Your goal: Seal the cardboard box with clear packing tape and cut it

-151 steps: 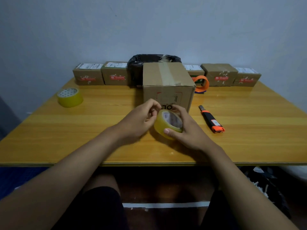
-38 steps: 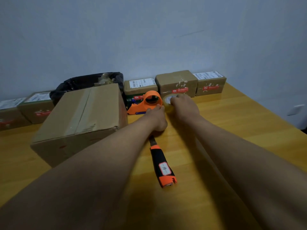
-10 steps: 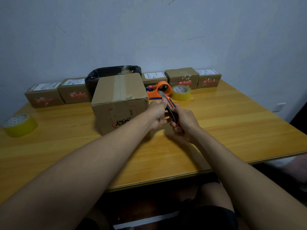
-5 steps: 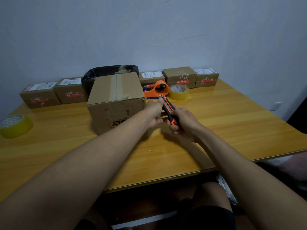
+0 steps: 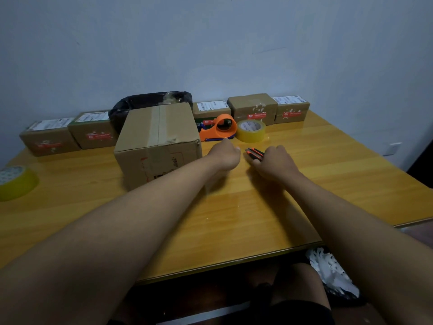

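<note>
The brown cardboard box (image 5: pixel 159 141) stands left of centre on the wooden table (image 5: pixel 328 184), with a strip of tape along its top seam. A roll of clear packing tape (image 5: pixel 251 130) lies behind my hands, next to an orange tape dispenser (image 5: pixel 221 127). My right hand (image 5: pixel 274 164) rests low on the table, closed over a black and orange utility knife (image 5: pixel 255 153) whose tip pokes out to the left. My left hand (image 5: pixel 226 156) is just right of the box with its fingers curled and nothing in it.
A second yellowish tape roll (image 5: pixel 15 181) sits at the table's left edge. Several small sealed parcels (image 5: pixel 254 107) line the wall at the back, with a black-bagged bin (image 5: pixel 150 103) behind the box. White crumpled paper (image 5: pixel 330 270) lies under the table's front edge.
Both hands held the knife up together half a second ago. Now they have come apart, the right hand has lowered the knife to the table, and the left hand is empty.
</note>
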